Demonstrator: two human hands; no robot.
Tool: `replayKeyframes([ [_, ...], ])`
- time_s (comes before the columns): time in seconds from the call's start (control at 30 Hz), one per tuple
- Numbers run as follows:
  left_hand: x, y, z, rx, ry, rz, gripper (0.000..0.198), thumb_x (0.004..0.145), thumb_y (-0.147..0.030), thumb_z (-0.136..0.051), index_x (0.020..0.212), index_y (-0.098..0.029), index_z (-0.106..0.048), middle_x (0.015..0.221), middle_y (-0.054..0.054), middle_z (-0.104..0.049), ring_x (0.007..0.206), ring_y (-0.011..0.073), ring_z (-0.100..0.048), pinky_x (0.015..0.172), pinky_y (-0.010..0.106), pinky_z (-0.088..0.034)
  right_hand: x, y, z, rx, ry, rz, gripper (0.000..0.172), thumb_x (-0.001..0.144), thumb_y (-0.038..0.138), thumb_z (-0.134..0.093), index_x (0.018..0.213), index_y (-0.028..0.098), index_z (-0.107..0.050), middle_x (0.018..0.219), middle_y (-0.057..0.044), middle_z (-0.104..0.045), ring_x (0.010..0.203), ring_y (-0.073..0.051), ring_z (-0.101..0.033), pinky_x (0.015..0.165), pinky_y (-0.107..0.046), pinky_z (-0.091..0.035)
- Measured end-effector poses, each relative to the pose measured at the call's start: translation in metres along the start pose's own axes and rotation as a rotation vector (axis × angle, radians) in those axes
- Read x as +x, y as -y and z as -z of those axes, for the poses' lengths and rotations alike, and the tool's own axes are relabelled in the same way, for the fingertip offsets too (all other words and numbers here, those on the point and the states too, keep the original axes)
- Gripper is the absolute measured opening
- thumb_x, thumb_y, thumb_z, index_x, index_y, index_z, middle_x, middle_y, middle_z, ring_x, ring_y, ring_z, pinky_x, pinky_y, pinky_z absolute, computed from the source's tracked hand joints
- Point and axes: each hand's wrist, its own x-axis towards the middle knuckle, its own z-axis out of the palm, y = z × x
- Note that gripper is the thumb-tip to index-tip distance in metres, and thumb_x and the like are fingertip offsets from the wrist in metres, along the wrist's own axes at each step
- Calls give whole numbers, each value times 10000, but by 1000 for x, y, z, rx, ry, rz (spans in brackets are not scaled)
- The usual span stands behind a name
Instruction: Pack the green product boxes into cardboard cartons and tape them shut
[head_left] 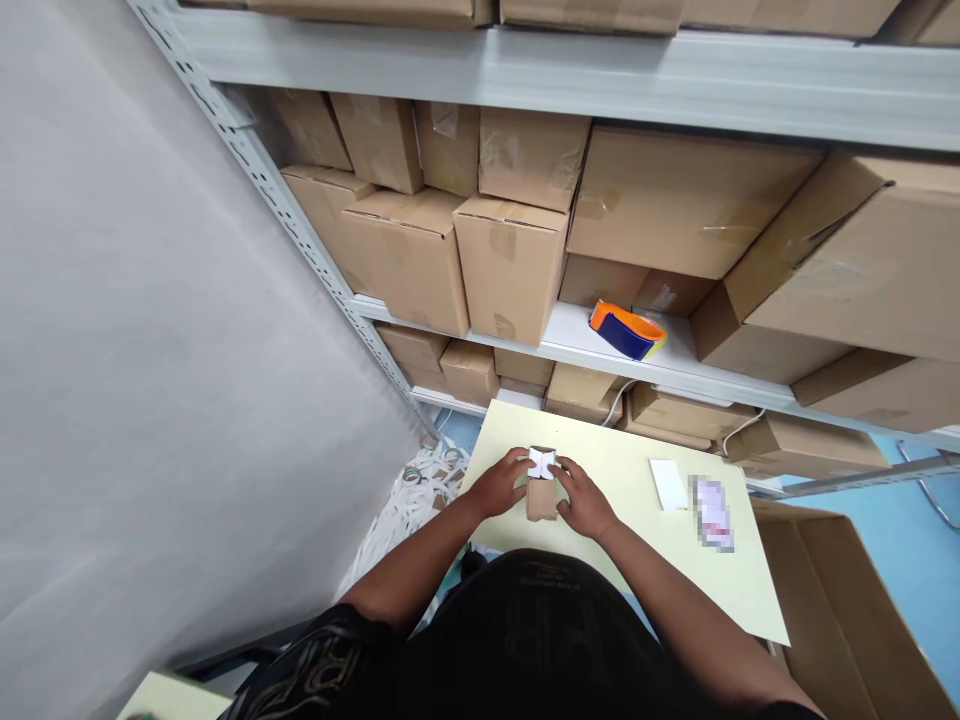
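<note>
A small cardboard box (541, 500) lies on the pale yellow table (600, 555), near its front edge. White flaps or white pieces (541, 464), too small to tell which, show at its far end. My left hand (499, 484) grips the box from the left, its fingers curled at the far corner. On the opposite side my right hand (583, 498) holds it, thumb near the right edge and fingertips on the white part. What is inside the box cannot be made out.
Right of my hands lie a white flat box (667, 485) and a blurred pale item (712, 512). Shelves ahead carry cardboard boxes (510, 270) and an orange-and-blue tape dispenser (628, 330). White strips (397, 520) litter the floor at left; a large open carton (847, 600) stands right.
</note>
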Motion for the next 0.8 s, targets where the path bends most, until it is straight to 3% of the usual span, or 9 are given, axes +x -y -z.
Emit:
replayKeyframes([
  [0.07, 2, -2, -1, -23, -14, 21, 418, 878, -223, -677, 1292, -226, -618, 1452, 125, -488, 1331, 272, -530, 1156, 423, -436, 2, -2, 4, 76, 7, 18, 630, 800, 192, -662, 1420, 255, -572, 1545, -114, -460, 1410, -310, -472, 1166, -508, -429],
  [0.17, 10, -5, -7, -85, -79, 126, 282, 923, -277, -623, 1191, -193, -645, 1309, 120, -568, 1127, 234, -629, 1018, 379, -525, 7, -2, 4, 219, -55, -61, 361, 916, 349, -598, 1257, 238, -641, 1365, -104, -582, 1221, -264, -610, 1054, -457, -516],
  [0.27, 20, -7, -14, -162, -189, 285, 445, 889, -216, -613, 1330, -195, -553, 1163, 67, -607, 852, 159, -652, 841, 324, -561, 15, 1, -4, 283, -144, -251, 317, 956, 430, -535, 1189, 230, -616, 1174, -71, -643, 946, -220, -671, 890, -422, -570],
  [0.33, 24, -8, -15, -165, -206, 296, 605, 860, -191, -623, 1444, -221, -468, 1155, 44, -604, 791, 137, -638, 821, 312, -552, 19, 4, -8, 286, -176, -313, 378, 928, 425, -563, 1252, 232, -578, 1164, -61, -644, 865, -204, -664, 836, -409, -572],
  [0.5, 28, -7, -8, -99, -125, 193, 410, 884, -231, -618, 1294, -232, -614, 1192, 51, -579, 867, 156, -641, 879, 322, -536, 20, 9, -10, 258, -206, -278, 431, 914, 349, -561, 1330, 240, -580, 1163, -64, -638, 881, -199, -659, 878, -408, -567],
  [0.63, 31, -4, -10, -174, -153, 144, 281, 895, -269, -631, 1169, -211, -656, 1140, 53, -557, 848, 158, -612, 862, 338, -541, 18, 12, -12, 240, -202, -264, 514, 925, 335, -555, 1431, 250, -522, 1185, -79, -614, 927, -214, -657, 897, -427, -573],
  [0.8, 36, -4, -14, -159, -183, 195, 421, 878, -253, -645, 1295, -212, -608, 1099, 46, -547, 841, 164, -597, 834, 338, -537, 18, 11, -16, 238, -196, -254, 554, 944, 352, -546, 1484, 257, -471, 1188, -82, -582, 977, -225, -648, 933, -437, -573],
])
